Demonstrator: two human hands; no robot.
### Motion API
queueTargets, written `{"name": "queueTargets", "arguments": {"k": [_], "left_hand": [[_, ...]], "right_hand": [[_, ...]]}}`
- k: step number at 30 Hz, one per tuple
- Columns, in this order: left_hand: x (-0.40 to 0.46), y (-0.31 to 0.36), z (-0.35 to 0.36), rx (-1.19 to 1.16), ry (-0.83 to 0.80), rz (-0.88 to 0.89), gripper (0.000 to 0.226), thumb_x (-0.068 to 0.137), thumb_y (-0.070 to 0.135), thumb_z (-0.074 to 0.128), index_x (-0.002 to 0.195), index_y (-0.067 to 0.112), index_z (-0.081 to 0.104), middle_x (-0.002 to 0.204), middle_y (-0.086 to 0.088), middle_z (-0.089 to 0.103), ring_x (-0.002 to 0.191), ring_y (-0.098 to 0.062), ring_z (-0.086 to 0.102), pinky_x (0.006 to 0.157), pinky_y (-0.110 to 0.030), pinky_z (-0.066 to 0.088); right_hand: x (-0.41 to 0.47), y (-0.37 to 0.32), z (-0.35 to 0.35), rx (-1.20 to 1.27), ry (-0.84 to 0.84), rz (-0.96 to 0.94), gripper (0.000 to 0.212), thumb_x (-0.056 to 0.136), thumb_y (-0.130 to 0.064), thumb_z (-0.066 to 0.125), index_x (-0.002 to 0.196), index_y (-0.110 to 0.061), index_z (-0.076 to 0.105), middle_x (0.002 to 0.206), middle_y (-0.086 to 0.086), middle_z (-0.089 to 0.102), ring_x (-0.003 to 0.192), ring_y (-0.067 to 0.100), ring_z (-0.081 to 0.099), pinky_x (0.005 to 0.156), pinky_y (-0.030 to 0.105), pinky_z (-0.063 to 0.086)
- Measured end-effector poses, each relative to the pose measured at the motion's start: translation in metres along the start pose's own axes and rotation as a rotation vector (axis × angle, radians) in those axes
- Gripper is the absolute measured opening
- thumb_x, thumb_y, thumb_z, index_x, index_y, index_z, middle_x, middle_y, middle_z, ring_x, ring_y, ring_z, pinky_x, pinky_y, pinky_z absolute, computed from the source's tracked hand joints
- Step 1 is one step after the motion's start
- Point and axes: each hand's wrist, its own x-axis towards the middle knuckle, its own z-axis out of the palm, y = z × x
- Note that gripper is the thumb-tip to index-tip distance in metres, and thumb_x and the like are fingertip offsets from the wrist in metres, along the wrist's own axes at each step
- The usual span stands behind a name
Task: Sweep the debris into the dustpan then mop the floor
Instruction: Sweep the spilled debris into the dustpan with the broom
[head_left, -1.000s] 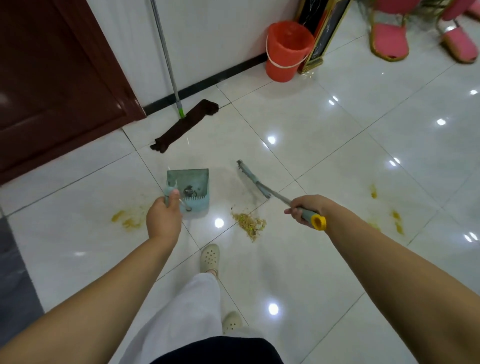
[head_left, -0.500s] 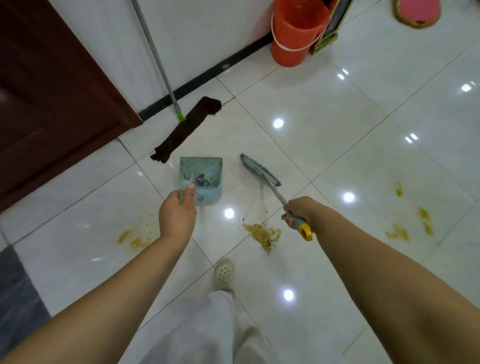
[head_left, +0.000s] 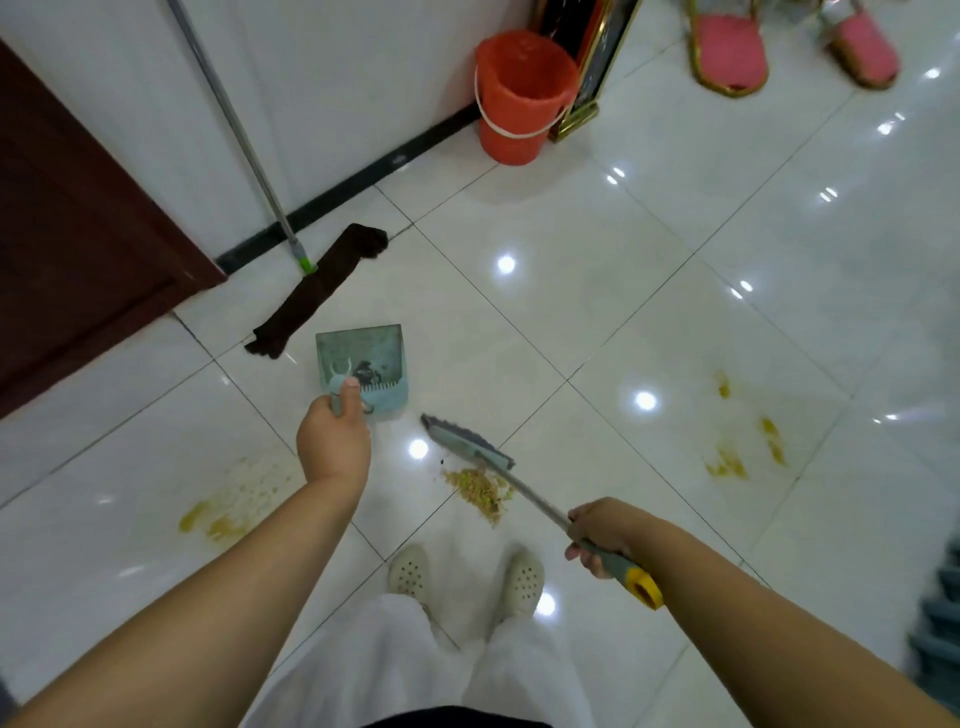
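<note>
Sweeping unfinished; left hand (head_left: 332, 441) fingers clamped on dustpan (head_left: 363, 366) handle, right hand (head_left: 597, 535) fingers clamped on broom (head_left: 467, 446) shaft; debris (head_left: 480, 488) lies on floor (head_left: 649, 291) beside broom head, outside dustpan; yellow stains (head_left: 743, 441) remain; mop (head_left: 317, 291) untouched against wall.

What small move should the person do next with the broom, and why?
Probably lift the broom head over to the near side of the debris pile and push it toward the dustpan. The head sits between pile and pan, so the pile lies behind it. The left hand holds the dustpan handle; the right hand grips the broom handle.
</note>
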Motion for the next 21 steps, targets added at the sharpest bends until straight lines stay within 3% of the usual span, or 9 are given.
{"name": "queueTargets", "arguments": {"k": [3, 7, 10, 13, 16, 19, 21], "left_hand": [[-0.004, 0.009, -0.001, 0.007, 0.035, -0.005, 0.051, 0.095, 0.053, 0.037, 0.082, 0.007, 0.057, 0.079, -0.008, 0.061, 0.071, -0.024, 0.055, 0.055, -0.029, 0.038], [-0.004, 0.014, -0.004, -0.052, 0.086, -0.037, 0.05, 0.094, 0.054, 0.038, 0.077, 0.01, 0.055, 0.077, -0.009, 0.061, 0.071, -0.027, 0.057, 0.062, -0.034, 0.046], [-0.007, 0.012, -0.004, -0.106, 0.122, -0.065, 0.047, 0.091, 0.056, 0.041, 0.067, 0.017, 0.05, 0.069, -0.007, 0.058, 0.066, -0.026, 0.056, 0.063, -0.039, 0.051], [-0.014, 0.008, -0.002, -0.153, 0.182, -0.092, 0.048, 0.089, 0.057, 0.044, 0.063, 0.018, 0.049, 0.06, -0.005, 0.055, 0.058, -0.024, 0.052, 0.06, -0.039, 0.047], [-0.028, 0.004, 0.005, -0.203, 0.258, -0.136, 0.047, 0.086, 0.059, 0.046, 0.062, 0.018, 0.049, 0.057, -0.004, 0.054, 0.053, -0.023, 0.049, 0.057, -0.038, 0.043], [-0.048, -0.003, 0.015, -0.241, 0.315, -0.174, 0.046, 0.086, 0.058, 0.046, 0.062, 0.019, 0.05, 0.055, -0.003, 0.053, 0.05, -0.021, 0.047, 0.055, -0.035, 0.041], [-0.064, -0.01, 0.023, -0.252, 0.361, -0.196, 0.046, 0.087, 0.057, 0.046, 0.062, 0.018, 0.05, 0.054, -0.002, 0.053, 0.048, -0.019, 0.047, 0.053, -0.032, 0.041]], "right_hand": [[-0.01, -0.017, -0.012, -0.029, -0.012, -0.002, 0.018, 0.096, -0.005, 0.047, 0.111, 0.003, 0.053, 0.077, 0.017, 0.061, 0.051, 0.016, 0.045, 0.042, 0.021, 0.037], [-0.007, -0.054, -0.023, -0.044, -0.041, -0.07, 0.011, 0.098, -0.005, 0.043, 0.098, 0.004, 0.05, 0.073, 0.015, 0.057, 0.048, 0.015, 0.042, 0.036, 0.018, 0.037], [0.012, -0.092, -0.034, -0.038, -0.036, -0.13, 0.015, 0.099, -0.005, 0.041, 0.087, 0.002, 0.047, 0.072, 0.014, 0.054, 0.035, 0.012, 0.041, 0.032, 0.015, 0.036], [0.033, -0.133, -0.042, -0.02, -0.028, -0.216, 0.011, 0.098, -0.003, 0.041, 0.091, 0.003, 0.047, 0.072, 0.016, 0.052, 0.022, 0.012, 0.041, 0.031, 0.012, 0.035], [0.052, -0.163, -0.05, -0.037, -0.047, -0.314, 0.01, 0.098, -0.004, 0.044, 0.104, 0.005, 0.046, 0.079, 0.019, 0.054, 0.032, 0.014, 0.045, 0.03, 0.013, 0.036], [0.066, -0.186, -0.06, -0.084, -0.096, -0.352, 0.015, 0.098, -0.008, 0.047, 0.109, 0.003, 0.045, 0.101, 0.022, 0.054, 0.049, 0.015, 0.043, 0.03, 0.013, 0.038], [0.072, -0.194, -0.066, -0.19, -0.107, -0.361, 0.016, 0.098, -0.01, 0.049, 0.108, 0.003, 0.045, 0.101, 0.021, 0.054, 0.051, 0.015, 0.044, 0.031, 0.014, 0.039]]}}
